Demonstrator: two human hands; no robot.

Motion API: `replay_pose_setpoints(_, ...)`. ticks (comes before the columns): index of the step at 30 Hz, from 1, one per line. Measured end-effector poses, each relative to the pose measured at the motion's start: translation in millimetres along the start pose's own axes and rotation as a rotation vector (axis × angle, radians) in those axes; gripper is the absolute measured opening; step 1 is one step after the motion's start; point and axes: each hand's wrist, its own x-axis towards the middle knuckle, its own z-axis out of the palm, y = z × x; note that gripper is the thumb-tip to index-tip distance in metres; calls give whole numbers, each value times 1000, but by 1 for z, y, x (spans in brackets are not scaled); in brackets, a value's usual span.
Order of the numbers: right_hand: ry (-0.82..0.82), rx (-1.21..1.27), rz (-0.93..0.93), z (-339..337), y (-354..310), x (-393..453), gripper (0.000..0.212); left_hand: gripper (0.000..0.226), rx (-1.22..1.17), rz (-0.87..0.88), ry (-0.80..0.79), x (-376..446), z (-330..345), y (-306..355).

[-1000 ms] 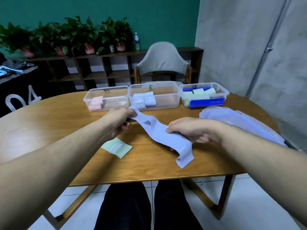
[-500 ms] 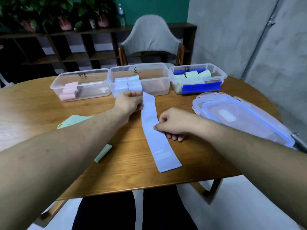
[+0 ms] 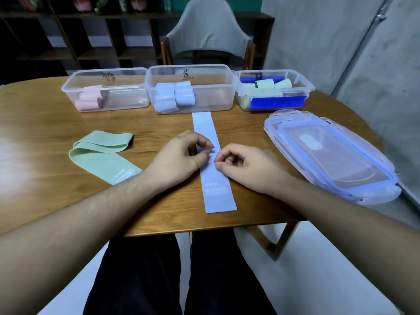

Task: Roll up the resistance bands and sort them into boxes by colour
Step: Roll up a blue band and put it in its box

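A light blue band [image 3: 218, 196] lies flat on the wooden table [image 3: 41, 123], stretched from the middle box towards the front edge. My left hand [image 3: 179, 160] and my right hand [image 3: 246, 165] sit over its middle with loosely curled fingers, and their fingertips touch the band. A mint green band [image 3: 102, 155] lies folded on the table to the left. Three clear boxes stand in a row at the back. The left box [image 3: 127, 98] holds pink rolls, the middle box [image 3: 213, 98] light blue rolls, and the right box [image 3: 304, 87] pale green and dark blue bands.
Stacked clear lids with blue seals [image 3: 329, 153] lie at the right, reaching past the table edge. A grey chair [image 3: 209, 35] stands behind the boxes, in front of dark shelves. My legs are under the front edge.
The band was held up loosely between both hands; now it lies straight and flat. My left hand has left the band's far end and come back to its middle beside my right hand.
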Motion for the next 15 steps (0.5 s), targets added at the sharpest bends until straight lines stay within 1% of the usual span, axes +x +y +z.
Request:
replay_pose_setpoints(1,1,68,-59,1,2,-6,5,9,3,38,-26,-10,0,1)
replay_pose_setpoints(2,2,125,-117,3,4,-13,7,10,5,71,-53,-21,0,2)
replay_pose_setpoints(4,16,152,-205,1,6,-26,13,21,17,112,-105,-36,-3,6)
replay_pose_setpoints(7,-25,73,-225,-4,9,-44,35,36,21,131,-135,-55,-8,12)
replay_pose_setpoints(10,-111,-106,-259,-8,9,-55,51,44,77,195,-169,-67,-12,15)
replay_pose_setpoints(12,-122,-213,-313,-7,8,-58,51,46,139,250,-185,-72,-13,15)
replay_pose_setpoints(15,-71,-240,-377,-3,9,-59,40,41,233,326,-167,-76,-12,16)
